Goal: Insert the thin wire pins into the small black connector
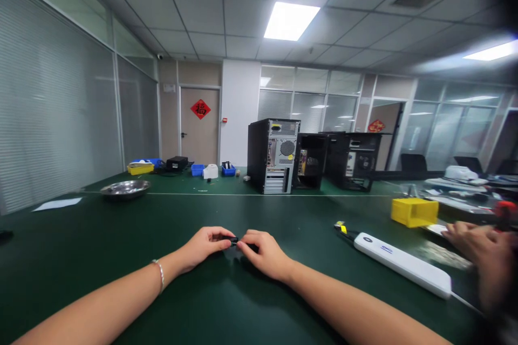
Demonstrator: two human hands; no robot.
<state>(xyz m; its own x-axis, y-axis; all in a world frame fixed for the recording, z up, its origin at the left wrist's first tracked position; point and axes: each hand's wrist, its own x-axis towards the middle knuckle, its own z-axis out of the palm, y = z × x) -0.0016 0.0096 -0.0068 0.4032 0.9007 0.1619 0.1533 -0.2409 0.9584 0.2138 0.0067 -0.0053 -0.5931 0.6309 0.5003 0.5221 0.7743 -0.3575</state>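
Just above the green tabletop, my left hand (206, 248) pinches a small black part (230, 239) between thumb and fingers. A bit of it near the right end looks shiny, but it is too small to name its kind. From the other side my right hand (263, 253) closes thumb and fingertips at that end of the part. The fingertips of both hands almost meet, and they hide much of what lies between them. A bracelet circles my left wrist.
A white power strip (402, 264) lies to the right, near a yellow bin (415, 212). Another person's hand (481, 248), blurred, is at the far right. Computer cases (275, 156) stand at the back; a metal bowl (125, 189) and paper (57, 204) lie left.
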